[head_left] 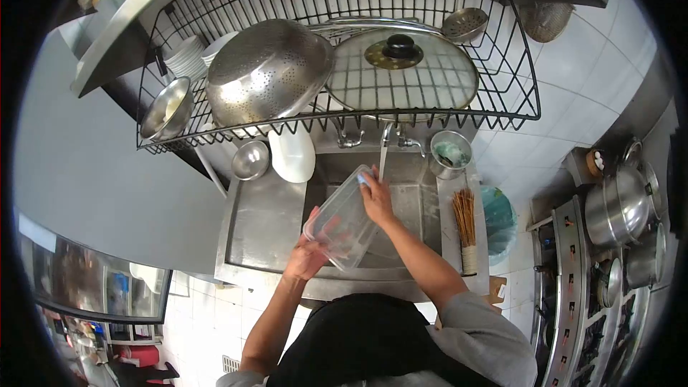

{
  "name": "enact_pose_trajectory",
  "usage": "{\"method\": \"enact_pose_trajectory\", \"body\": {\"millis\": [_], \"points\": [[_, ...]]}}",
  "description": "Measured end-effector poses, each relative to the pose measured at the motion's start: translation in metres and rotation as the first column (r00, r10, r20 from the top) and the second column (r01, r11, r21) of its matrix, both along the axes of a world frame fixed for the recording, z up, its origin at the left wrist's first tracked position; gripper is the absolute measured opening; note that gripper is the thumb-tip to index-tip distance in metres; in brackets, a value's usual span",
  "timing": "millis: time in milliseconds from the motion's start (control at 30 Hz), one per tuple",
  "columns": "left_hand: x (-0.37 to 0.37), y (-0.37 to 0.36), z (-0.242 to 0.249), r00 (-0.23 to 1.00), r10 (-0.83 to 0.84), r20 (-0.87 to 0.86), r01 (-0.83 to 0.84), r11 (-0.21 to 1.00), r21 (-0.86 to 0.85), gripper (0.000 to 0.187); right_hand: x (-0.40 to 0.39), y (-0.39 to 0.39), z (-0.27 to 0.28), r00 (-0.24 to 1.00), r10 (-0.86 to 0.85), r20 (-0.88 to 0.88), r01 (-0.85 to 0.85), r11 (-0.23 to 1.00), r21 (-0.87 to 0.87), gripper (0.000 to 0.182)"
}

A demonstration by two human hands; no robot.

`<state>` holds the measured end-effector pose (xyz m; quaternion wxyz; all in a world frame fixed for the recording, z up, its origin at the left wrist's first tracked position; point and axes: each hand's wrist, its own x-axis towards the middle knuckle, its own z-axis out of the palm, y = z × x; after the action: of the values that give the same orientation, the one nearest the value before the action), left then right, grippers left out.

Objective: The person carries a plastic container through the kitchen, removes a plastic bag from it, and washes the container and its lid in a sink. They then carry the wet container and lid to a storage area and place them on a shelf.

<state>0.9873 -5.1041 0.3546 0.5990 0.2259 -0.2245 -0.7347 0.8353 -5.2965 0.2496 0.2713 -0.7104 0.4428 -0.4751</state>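
A clear plastic container (342, 216) is held tilted over the sink (419, 204). My left hand (308, 254) is closed around its lower left end, with the fingers showing through the clear plastic. At the upper right end, my right hand (376, 199) is closed on the rim. A small pale blue patch shows by its fingertips; I cannot make out what it is. Just beyond that hand, the tap (385, 135) points down into the basin.
Above the sink hangs a black wire rack (337, 116) with a colander (269, 72), a glass lid (408, 86) and a skimmer (464, 25). A metal bowl (251, 160) and white jug (292, 154) stand left; a metal pot (451, 154) and stick brush (464, 222) right.
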Motion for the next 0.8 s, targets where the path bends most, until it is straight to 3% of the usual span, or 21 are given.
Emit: {"method": "enact_pose_trajectory", "body": {"millis": [67,133,200,267,333,367,400,433,467,500,533,567,600,633,667,733,767,800], "points": [[0.007,-0.013,-0.025,0.999,0.05,-0.004,-0.05,0.999,-0.004,0.091,0.027,0.044,0.012,0.991,0.133,-0.032,-0.135,0.988,-0.081,0.038],[0.03,-0.027,-0.07,0.96,0.203,0.192,-0.199,0.979,-0.04,0.087,0.041,0.089,0.033,0.977,0.207,-0.049,-0.212,0.965,-0.156,0.04],[0.031,-0.015,-0.035,0.943,0.194,0.27,-0.186,0.981,-0.055,0.086,0.043,0.114,0.068,0.919,0.375,-0.122,-0.394,0.889,-0.234,0.042],[0.034,0.008,-0.009,0.987,0.111,0.118,-0.118,0.992,0.052,0.088,0.049,0.076,0.041,0.962,0.262,-0.081,-0.273,0.939,-0.209,0.039],[0.041,0.022,0.0,0.987,0.124,0.098,-0.127,0.991,0.032,0.089,0.041,0.021,0.01,0.99,0.093,-0.109,-0.115,0.971,-0.208,0.032],[0.045,0.028,-0.002,0.992,0.087,0.094,-0.088,0.996,0.0,0.089,0.026,-0.002,0.01,0.979,0.099,-0.179,-0.121,0.986,-0.113,0.028],[0.056,0.036,-0.003,0.99,0.088,0.106,-0.084,0.996,-0.044,0.088,0.022,-0.02,-0.01,0.996,0.046,-0.075,-0.045,0.999,0.019,0.027],[0.068,0.039,-0.024,0.995,0.074,-0.07,-0.078,0.996,-0.046,0.084,0.01,-0.033,-0.013,0.997,0.055,-0.062,-0.042,0.979,0.201,0.029],[0.073,0.042,-0.014,0.992,0.084,0.098,-0.078,0.995,-0.062,0.082,0.001,-0.07,-0.056,0.997,0.076,-0.022,-0.071,0.98,0.185,0.035],[0.078,0.043,-0.012,0.987,0.071,0.146,-0.02,0.945,-0.326,0.082,0.002,-0.057,-0.009,0.852,-0.075,0.518,-0.348,0.658,0.668,0.044],[0.083,0.039,-0.019,0.995,0.091,0.042,-0.085,0.988,-0.127,0.083,-0.006,-0.054,0.015,0.547,-0.029,0.836,-0.774,0.362,0.519,0.055],[0.083,0.038,-0.018,0.987,0.149,0.06,-0.148,0.989,-0.028,0.082,-0.007,-0.051,0.022,0.574,0.012,0.819,-0.78,0.313,0.542,0.061],[0.09,0.036,-0.028,0.984,0.177,-0.03,-0.178,0.984,-0.018,0.07,-0.015,-0.06,-0.003,0.668,0.064,0.741,-0.722,0.297,0.625,0.065],[0.097,0.03,-0.043,0.976,0.179,-0.126,-0.181,0.983,-0.007,0.058,-0.019,-0.04,0.024,0.701,0.179,0.69,-0.694,0.394,0.603,0.067],[0.099,0.018,-0.068,0.969,0.208,-0.131,-0.213,0.977,-0.025,0.058,-0.031,-0.051,0.004,0.715,0.189,0.674,-0.69,0.348,0.635,0.066],[0.107,0.004,-0.114,0.908,0.321,0.27,-0.354,0.931,0.083,0.049,-0.034,-0.062,0.001,0.726,0.207,0.656,-0.685,0.296,0.666,0.067],[0.101,0.0,-0.114,0.698,0.308,0.647,-0.422,0.906,0.025,0.047,-0.034,-0.046,0.036,0.693,0.3,0.656,-0.719,0.363,0.593,0.061],[0.09,-0.007,-0.106,0.352,0.238,0.905,-0.455,0.888,-0.057,0.045,-0.035,-0.03,0.067,0.656,0.386,0.648,-0.75,0.424,0.507,0.056]]}}
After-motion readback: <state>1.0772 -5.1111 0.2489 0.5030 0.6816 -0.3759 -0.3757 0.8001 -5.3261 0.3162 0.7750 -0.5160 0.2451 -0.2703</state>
